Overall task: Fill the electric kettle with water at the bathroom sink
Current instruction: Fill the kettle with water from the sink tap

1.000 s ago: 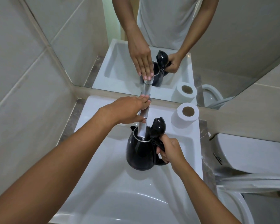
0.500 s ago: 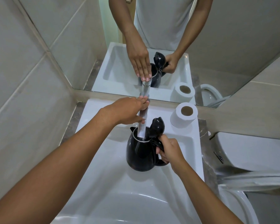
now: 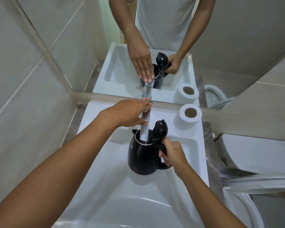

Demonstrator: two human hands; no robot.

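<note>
Over the sink (image 3: 105,186), the right hand (image 3: 173,152) is gripping the kettle (image 3: 143,155) by its handle, mouth under the faucet (image 3: 145,129), while left hand (image 3: 130,112) fingers (image 3: 145,102) are curling around the faucet's top, likely working the water.

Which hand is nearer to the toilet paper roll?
The right hand. It grips the kettle handle, below the toilet paper roll. The left hand rests on the faucet, farther left.
</note>
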